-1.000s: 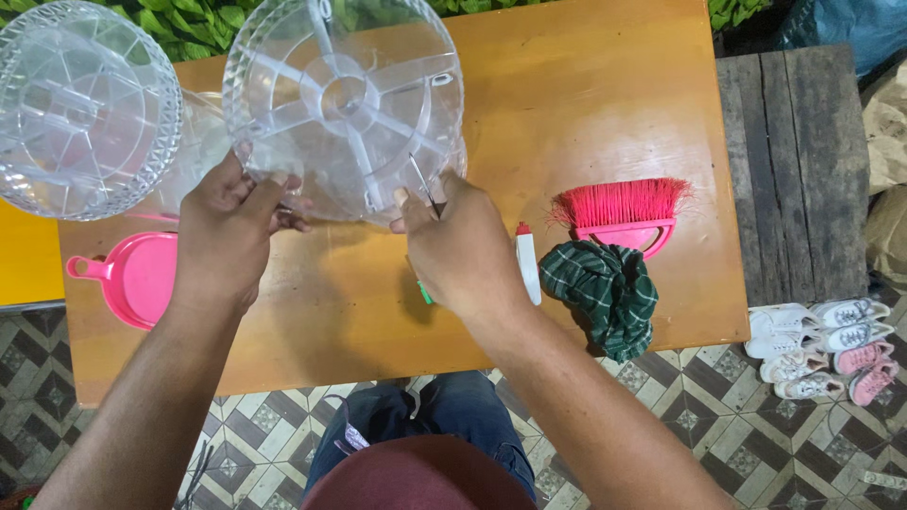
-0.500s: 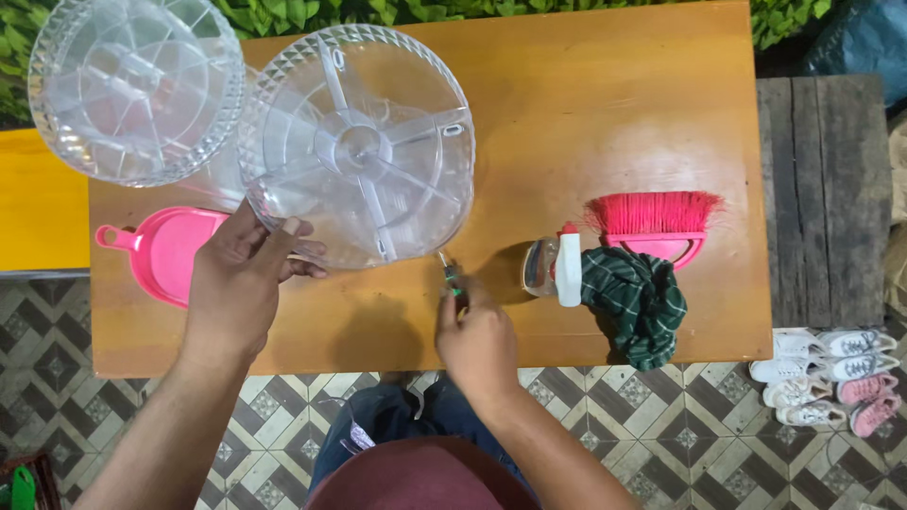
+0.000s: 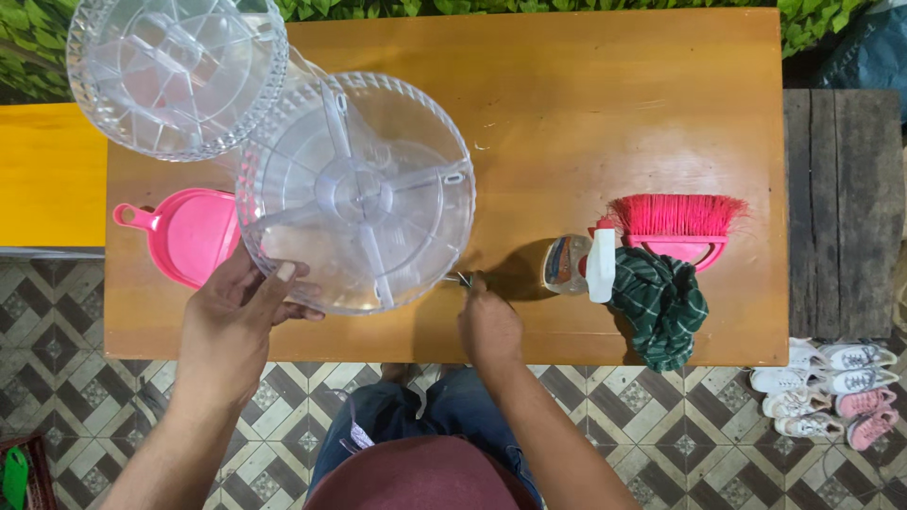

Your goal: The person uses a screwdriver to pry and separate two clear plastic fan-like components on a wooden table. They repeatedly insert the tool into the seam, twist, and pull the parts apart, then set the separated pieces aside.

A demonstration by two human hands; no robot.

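My left hand (image 3: pixel 231 326) grips the near rim of a large clear plastic round container (image 3: pixel 357 189) with ribbed spokes, held above the wooden table (image 3: pixel 614 104). A second clear round piece (image 3: pixel 175 71) is raised at the upper left, partly overlapping it. My right hand (image 3: pixel 488 326) is closed around a small thin metal tool (image 3: pixel 463 280) whose tip pokes out just under the container's rim.
A pink dustpan (image 3: pixel 179 231) lies on the table's left part, half hidden by the container. At right are a spray bottle (image 3: pixel 581 263), a pink brush (image 3: pixel 678 222) and a green checked cloth (image 3: pixel 659 304). Several shoes (image 3: pixel 827 387) sit on the tiled floor.
The clear container has shifted right and farther from me. My right hand left its rim and dropped toward the table's near edge, now holding the small tool.
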